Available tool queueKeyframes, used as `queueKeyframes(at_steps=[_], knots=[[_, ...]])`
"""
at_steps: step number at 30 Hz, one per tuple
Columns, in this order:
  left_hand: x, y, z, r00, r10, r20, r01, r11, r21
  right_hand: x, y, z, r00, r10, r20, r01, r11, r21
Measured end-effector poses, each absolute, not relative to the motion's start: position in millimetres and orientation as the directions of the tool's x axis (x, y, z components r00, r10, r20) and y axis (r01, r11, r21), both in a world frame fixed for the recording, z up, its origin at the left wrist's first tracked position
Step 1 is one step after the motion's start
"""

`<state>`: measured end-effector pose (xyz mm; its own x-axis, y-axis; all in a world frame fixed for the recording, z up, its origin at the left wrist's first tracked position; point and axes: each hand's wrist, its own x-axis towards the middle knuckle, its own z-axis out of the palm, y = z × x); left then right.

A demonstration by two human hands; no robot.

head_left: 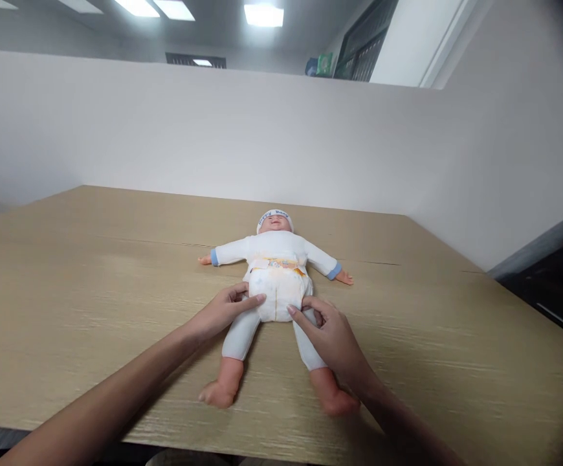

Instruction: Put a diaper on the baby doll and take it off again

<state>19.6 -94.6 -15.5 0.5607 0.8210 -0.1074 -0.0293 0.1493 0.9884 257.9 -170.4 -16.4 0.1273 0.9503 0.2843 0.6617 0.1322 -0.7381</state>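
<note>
A baby doll (279, 243) lies on its back on the table, head away from me, arms and legs spread. It wears a white suit with blue cuffs and a white cap with lettering. Around its hips is a white diaper (275, 291) with an orange printed waistband. My left hand (228, 307) pinches the diaper's left leg edge, thumb on the front and fingers behind it. On the other side, my right hand (327, 327) grips the right leg edge between thumb and fingers. Some fingertips of both hands are hidden by the diaper and the doll's legs.
The wooden table (116, 278) extends widely around the doll, with seams across it. A white wall (213, 129) stands behind its far edge. At the right is a dark object (553, 278) close to the table's edge. Ceiling lights show above the wall.
</note>
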Motion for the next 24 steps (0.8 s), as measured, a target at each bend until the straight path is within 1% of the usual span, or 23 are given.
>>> queueKeyframes(at_steps=[1, 3, 6, 11, 14, 16, 17, 18, 20, 22, 23, 24], knots=[[19, -94, -16, 0.572, 0.811, -0.122, -0.055, 0.186, 0.981, 258, -171, -17, 0.143, 0.946, 0.291, 0.65, 0.132, -0.748], [17, -92, -18, 0.574, 0.81, -0.119, -0.079, 0.199, 0.977, 258, -171, -19, 0.153, 0.932, 0.329, 0.639, 0.161, -0.752], [18, -92, -23, 0.536, 0.84, -0.083, -0.09, 0.155, 0.984, 259, -170, -22, 0.162, 0.912, 0.377, 0.635, 0.196, -0.748], [15, -97, -23, 0.489, 0.872, -0.034, -0.067, 0.076, 0.995, 265, -183, -21, 0.122, 0.922, 0.368, 0.643, 0.209, -0.737], [-1, -99, -19, 0.475, 0.88, 0.017, 0.041, -0.041, 0.998, 278, -201, -15, 0.048, 0.933, 0.358, 0.668, 0.236, -0.706], [-17, -91, -18, 0.456, 0.885, 0.096, 0.188, -0.201, 0.961, 292, -208, -10, 0.021, 0.932, 0.363, 0.698, 0.246, -0.672], [-25, -84, -19, 0.446, 0.881, 0.156, 0.275, -0.301, 0.913, 301, -206, -9, 0.021, 0.923, 0.384, 0.724, 0.251, -0.642], [-32, -74, -20, 0.437, 0.87, 0.228, 0.361, -0.402, 0.842, 311, -201, -9, 0.024, 0.906, 0.422, 0.758, 0.258, -0.599], [-40, -47, -22, 0.433, 0.826, 0.361, 0.52, -0.556, 0.648, 331, -178, -10, 0.014, 0.851, 0.526, 0.833, 0.281, -0.477], [-38, -15, -23, 0.439, 0.789, 0.429, 0.646, -0.609, 0.46, 347, -143, -12, -0.039, 0.796, 0.604, 0.887, 0.306, -0.346], [-34, 2, -22, 0.441, 0.789, 0.428, 0.694, -0.602, 0.395, 353, -122, -13, -0.051, 0.79, 0.611, 0.907, 0.293, -0.302], [-27, 17, -21, 0.45, 0.799, 0.399, 0.73, -0.586, 0.351, 356, -102, -14, -0.06, 0.806, 0.589, 0.926, 0.266, -0.269]])
